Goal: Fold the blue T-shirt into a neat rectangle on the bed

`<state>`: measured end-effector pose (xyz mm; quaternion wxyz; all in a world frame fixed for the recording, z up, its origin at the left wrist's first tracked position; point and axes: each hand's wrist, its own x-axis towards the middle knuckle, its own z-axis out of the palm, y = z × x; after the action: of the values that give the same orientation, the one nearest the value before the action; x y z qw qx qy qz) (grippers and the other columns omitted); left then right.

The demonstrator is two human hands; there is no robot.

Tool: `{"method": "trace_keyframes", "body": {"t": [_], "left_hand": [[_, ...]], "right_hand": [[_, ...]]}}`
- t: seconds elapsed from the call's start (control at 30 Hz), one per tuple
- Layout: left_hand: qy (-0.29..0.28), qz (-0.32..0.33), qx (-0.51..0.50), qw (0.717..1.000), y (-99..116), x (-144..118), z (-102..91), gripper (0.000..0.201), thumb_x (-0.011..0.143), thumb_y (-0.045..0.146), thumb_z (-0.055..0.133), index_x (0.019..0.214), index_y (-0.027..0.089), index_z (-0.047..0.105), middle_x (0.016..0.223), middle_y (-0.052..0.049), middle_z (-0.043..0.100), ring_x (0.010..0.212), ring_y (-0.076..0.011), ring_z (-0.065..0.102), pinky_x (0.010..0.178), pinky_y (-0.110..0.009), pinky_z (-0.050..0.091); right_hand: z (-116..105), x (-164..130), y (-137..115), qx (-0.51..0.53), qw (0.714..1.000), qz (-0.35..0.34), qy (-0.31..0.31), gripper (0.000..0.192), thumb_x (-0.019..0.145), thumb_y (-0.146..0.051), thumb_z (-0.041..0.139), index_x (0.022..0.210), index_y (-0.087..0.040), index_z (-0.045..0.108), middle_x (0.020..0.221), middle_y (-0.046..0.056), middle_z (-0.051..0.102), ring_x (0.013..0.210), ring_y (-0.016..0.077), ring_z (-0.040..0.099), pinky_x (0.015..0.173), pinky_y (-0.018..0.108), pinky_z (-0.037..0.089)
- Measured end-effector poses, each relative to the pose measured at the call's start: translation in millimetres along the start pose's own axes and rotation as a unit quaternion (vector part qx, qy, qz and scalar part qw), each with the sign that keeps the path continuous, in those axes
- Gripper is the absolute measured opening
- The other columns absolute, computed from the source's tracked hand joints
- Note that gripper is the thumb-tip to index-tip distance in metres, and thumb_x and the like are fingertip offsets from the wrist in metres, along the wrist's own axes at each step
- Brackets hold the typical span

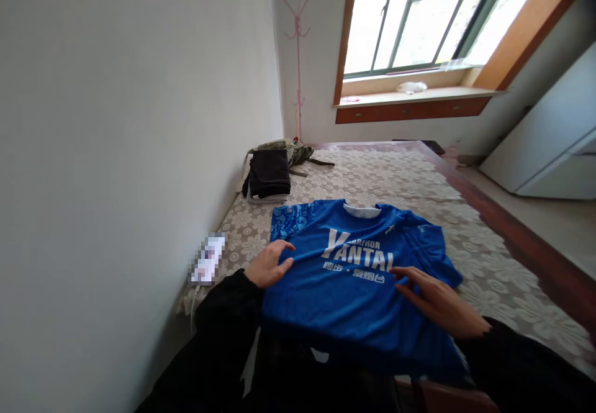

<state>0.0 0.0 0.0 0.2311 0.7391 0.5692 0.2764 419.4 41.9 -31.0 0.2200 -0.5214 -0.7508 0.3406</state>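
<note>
A blue T-shirt [344, 301] with white lettering lies spread out, front side up, with its white-lined collar pointing away from me. Its left sleeve carries a light blue swirl pattern, while the right sleeve looks a little rumpled. At the shirt's left side is my left hand [269, 265], its thumb and fingers apart and nothing between them. My right hand [437, 301] is over the right part of the chest, near the end of the lettering, fingers stretched out and holding nothing. Whether either hand presses on the cloth, I cannot tell.
A floral cloth [386, 171] covers the bed-like surface under the shirt. Folded dark clothes [269, 174] and a camouflage bag [300, 152] sit at the back left by the wall. A phone [208, 261] with a white cable lies left. Behind stands a pink coat rack [298, 59].
</note>
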Motion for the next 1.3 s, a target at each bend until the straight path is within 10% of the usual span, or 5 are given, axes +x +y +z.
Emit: {"method": "trace_keyframes", "body": {"t": [0.1, 0.27, 0.47, 0.83, 1.3], "left_hand": [[-0.043, 0.052, -0.009, 0.998, 5, 31, 30.9, 0.035, 0.093, 0.032, 0.057, 0.125, 0.022, 0.065, 0.132, -0.011, 0.068, 0.127, -0.025, 0.062, 0.114, -0.039, 0.046], [-0.089, 0.027, 0.052, 0.994, -2, 100, 69.7, 0.056, 0.095, 0.044, 0.057, 0.145, 0.021, 0.054, 0.156, -0.012, 0.053, 0.15, -0.0313, 0.039, 0.127, -0.052, 0.028], [-0.038, -0.062, 0.117, 0.99, -29, 155, 75.4, 0.062, 0.101, 0.046, 0.044, 0.156, 0.019, 0.042, 0.17, -0.013, 0.032, 0.16, -0.0347, 0.016, 0.129, -0.062, 0.003], [0.025, -0.153, 0.173, 0.973, -66, 160, 57.7, 0.087, 0.094, 0.07, 0.042, 0.164, 0.021, 0.025, 0.175, -0.014, 0.017, 0.161, -0.0384, 0.003, 0.126, -0.065, -0.006], [-0.001, -0.215, 0.249, 0.944, -59, 124, 28.2, 0.092, 0.091, 0.078, 0.025, 0.167, 0.026, 0.022, 0.174, -0.005, 0.021, 0.161, -0.0412, 0.004, 0.126, -0.07, -0.001]], "right_hand": [[6, 27, 8, -0.013, 0.997, -0.055, -0.05, 0.057, 0.087, -0.07, 0.059, 0.119, -0.025, 0.073, 0.131, 0.01, 0.069, 0.104, 0.0276, 0.068, 0.095, 0.041, 0.056], [12, 74, 30, -0.043, 0.997, -0.05, 0.05, 0.057, 0.091, -0.066, 0.054, 0.126, -0.024, 0.067, 0.141, 0.012, 0.062, 0.124, 0.0314, 0.061, 0.106, 0.045, 0.05], [-7, 129, 72, -0.241, 0.952, 0.094, 0.166, 0.066, 0.095, -0.059, 0.044, 0.144, -0.015, 0.056, 0.161, 0.02, 0.043, 0.15, 0.0371, 0.035, 0.123, 0.058, 0.025], [-50, 146, 101, -0.255, 0.936, 0.187, 0.155, 0.086, 0.102, -0.071, 0.022, 0.165, -0.012, 0.027, 0.17, 0.024, 0.024, 0.156, 0.0457, 0.014, 0.115, 0.067, 0.011], [-113, 109, 144, -0.348, 0.913, 0.196, 0.085, 0.054, 0.099, -0.05, 0.042, 0.138, -0.02, 0.064, 0.13, 0.022, 0.071, 0.109, 0.0349, 0.068, 0.088, 0.043, 0.046]]}}
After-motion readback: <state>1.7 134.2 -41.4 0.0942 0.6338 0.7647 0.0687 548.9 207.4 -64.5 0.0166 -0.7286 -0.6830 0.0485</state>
